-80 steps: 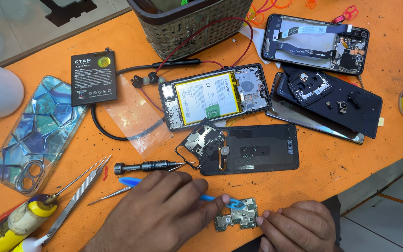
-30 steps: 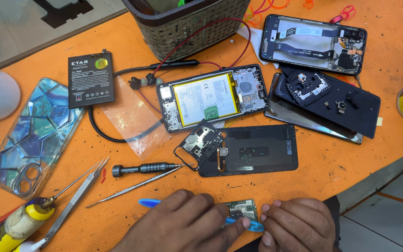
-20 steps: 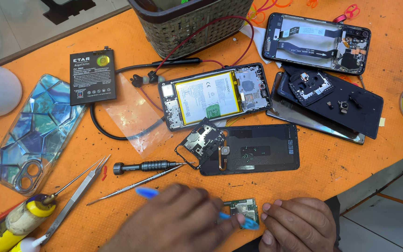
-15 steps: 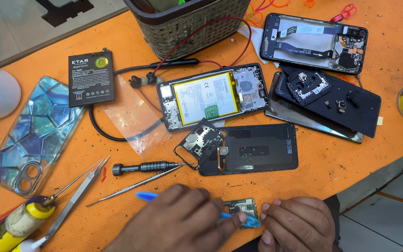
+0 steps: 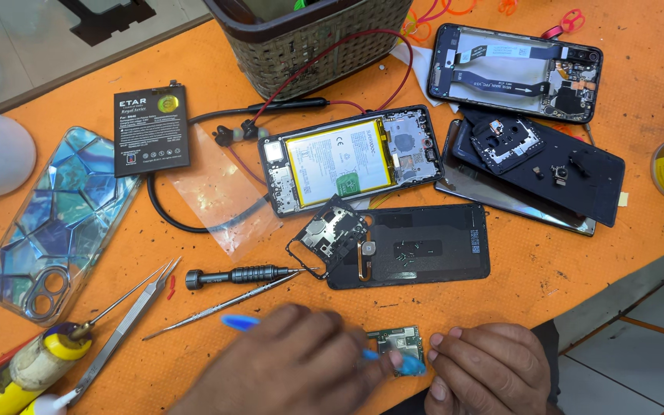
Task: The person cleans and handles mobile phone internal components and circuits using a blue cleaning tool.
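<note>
Green circuit board [image 5: 397, 342] between both hands

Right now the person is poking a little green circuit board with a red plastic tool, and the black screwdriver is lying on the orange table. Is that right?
Not quite. The head view shows that the plastic tool is blue, not red. The left hand holds it over the little green circuit board, with the right hand beside the board. The black screwdriver does lie on the orange table.

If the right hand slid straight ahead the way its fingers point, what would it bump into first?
The right hand points toward the left, so it would probably first meet the small green circuit board just off its fingertips, with the left hand right behind it.
</note>
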